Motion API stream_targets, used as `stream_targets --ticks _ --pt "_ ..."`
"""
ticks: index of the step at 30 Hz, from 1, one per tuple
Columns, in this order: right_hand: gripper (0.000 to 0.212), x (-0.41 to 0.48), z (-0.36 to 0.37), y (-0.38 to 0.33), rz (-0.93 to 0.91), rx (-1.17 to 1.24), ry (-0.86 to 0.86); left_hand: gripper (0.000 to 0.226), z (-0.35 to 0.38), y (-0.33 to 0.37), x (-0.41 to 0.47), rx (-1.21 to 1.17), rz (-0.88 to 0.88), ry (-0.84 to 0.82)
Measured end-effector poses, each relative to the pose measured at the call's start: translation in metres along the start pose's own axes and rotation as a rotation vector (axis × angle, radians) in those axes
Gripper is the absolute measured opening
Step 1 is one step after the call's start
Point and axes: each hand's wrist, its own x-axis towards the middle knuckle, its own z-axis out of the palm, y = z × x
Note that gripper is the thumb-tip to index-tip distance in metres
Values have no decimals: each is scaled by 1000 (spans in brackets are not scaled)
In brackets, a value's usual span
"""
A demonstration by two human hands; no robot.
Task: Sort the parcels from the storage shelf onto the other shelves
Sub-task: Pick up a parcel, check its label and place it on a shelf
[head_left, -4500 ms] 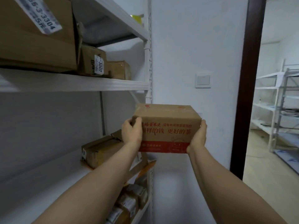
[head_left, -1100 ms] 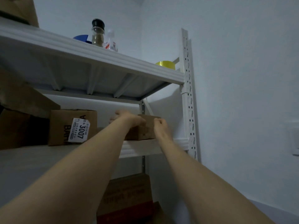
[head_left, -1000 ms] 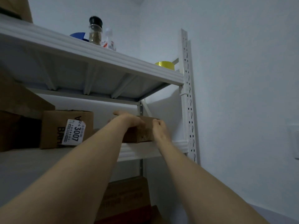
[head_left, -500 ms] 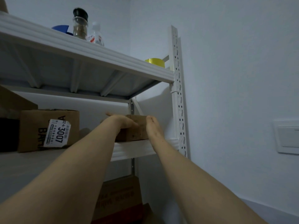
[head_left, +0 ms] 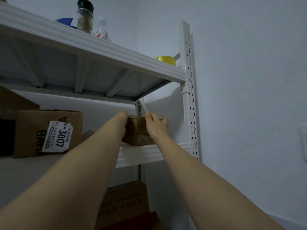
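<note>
A small brown cardboard parcel (head_left: 137, 131) rests on the upper white shelf (head_left: 146, 152), close to the right post. My left hand (head_left: 120, 122) presses against its left side, mostly hidden behind the wrist. My right hand (head_left: 156, 126) lies over its top right corner with the fingers curled on it. Further left on the same shelf stands a bigger carton with a label reading 3007 (head_left: 48, 132). Below the shelf, between my forearms, sits the brown carton with red print (head_left: 124, 203).
The top shelf (head_left: 99, 44) carries a dark-lidded jar (head_left: 85, 17), a clear bottle (head_left: 102, 29), a blue object (head_left: 65, 21) and a yellow tape roll (head_left: 166, 59). The white perforated post (head_left: 190, 97) and a bare wall lie to the right. A wall switch (head_left: 304, 143) is at the right edge.
The red-printed carton I was carrying now sits on the lower shelf. Both hands went up to the small parcel; in the last second my right hand shifted from its front onto its top right.
</note>
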Motion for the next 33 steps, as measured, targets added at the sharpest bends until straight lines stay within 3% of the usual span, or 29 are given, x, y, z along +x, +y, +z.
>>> stream_targets --ticks 5,8,13,18,24,29,33 --pt "28 -4 -11 4 11 163 56 26 12 5 -14 -79 14 3" --pt "25 -8 -17 10 57 368 91 66 23 5 -26 -79 54 48" --pt "16 -36 -43 16 94 531 152 66 51 4 -70 114 336 85" --pt "12 -74 -89 26 101 577 343 77 83 -11 -121 152 543 5" --pt "41 -137 -141 58 257 665 376 123 113 -51 -184 252 631 -194" --pt "114 -193 -167 81 511 637 232 141 124 -95 -229 350 636 -275" --pt "111 -237 -178 102 633 706 171 151 122 -135 -267 278 589 -330"
